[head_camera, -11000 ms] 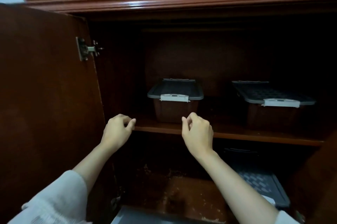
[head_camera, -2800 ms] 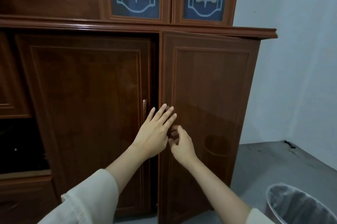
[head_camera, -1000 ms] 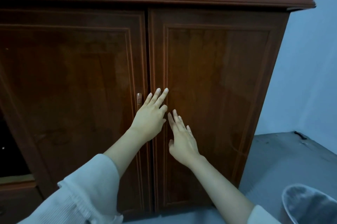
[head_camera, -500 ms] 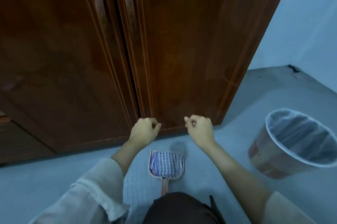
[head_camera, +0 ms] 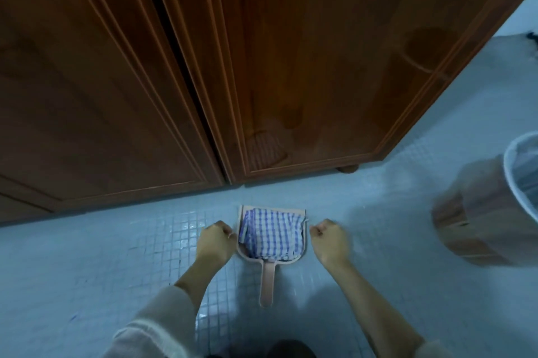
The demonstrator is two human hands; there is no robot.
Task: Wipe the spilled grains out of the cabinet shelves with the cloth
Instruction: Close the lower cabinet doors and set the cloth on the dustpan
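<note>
You have two dark brown wooden cabinet doors: left door [head_camera: 87, 95], right door [head_camera: 334, 66]. One round wooden cabinet foot [head_camera: 348, 168]. One blue-and-white checked cloth [head_camera: 269, 236]. One pink plastic dustpan [head_camera: 267, 282]. One round brown waste bin [head_camera: 477, 212], clear-lined. Your two hands: left hand [head_camera: 217, 241], right hand [head_camera: 330, 241].

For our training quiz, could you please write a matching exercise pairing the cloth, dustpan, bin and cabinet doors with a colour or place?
Things:
1. cloth
2. dustpan
3. bin
4. cabinet doors

Descriptions:
a. pink, with a long handle
b. on the floor at the far right edge
c. dark brown wood
d. blue-and-white checks

Pairs: 1-d, 2-a, 3-b, 4-c.
</note>
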